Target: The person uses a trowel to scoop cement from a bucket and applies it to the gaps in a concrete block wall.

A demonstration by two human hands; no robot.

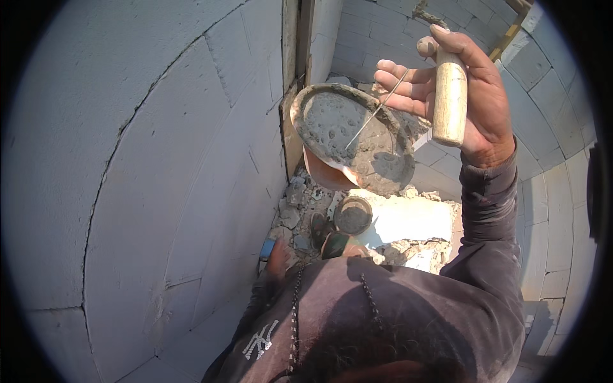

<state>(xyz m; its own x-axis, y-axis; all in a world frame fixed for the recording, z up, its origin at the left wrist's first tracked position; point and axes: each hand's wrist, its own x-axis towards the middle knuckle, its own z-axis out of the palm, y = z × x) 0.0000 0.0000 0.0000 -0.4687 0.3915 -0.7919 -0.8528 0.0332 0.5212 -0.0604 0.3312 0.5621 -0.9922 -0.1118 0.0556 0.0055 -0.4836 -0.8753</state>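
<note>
My right hand (476,89) is raised at the upper right, with a wooden-handled tool (450,99) gripped between thumb and palm. Its bent, mortar-crusted metal shank (429,14) runs up to the top edge, and its working end is hidden. The other fingers are partly spread, and a thin wire-like piece (377,113) slants down from them across an oval basin of wet grey mortar (335,121). Low by my left side, my left hand (278,258) shows only in part beside a small blue object (266,249); its fingers are not clear.
A grey block wall (172,159) rises close on my left, and another block wall (555,210) curves along the right. Below the basin stands a small round bucket (353,215) near my foot (321,228). Broken rubble (290,214) and a pale sunlit slab (408,220) lie around it.
</note>
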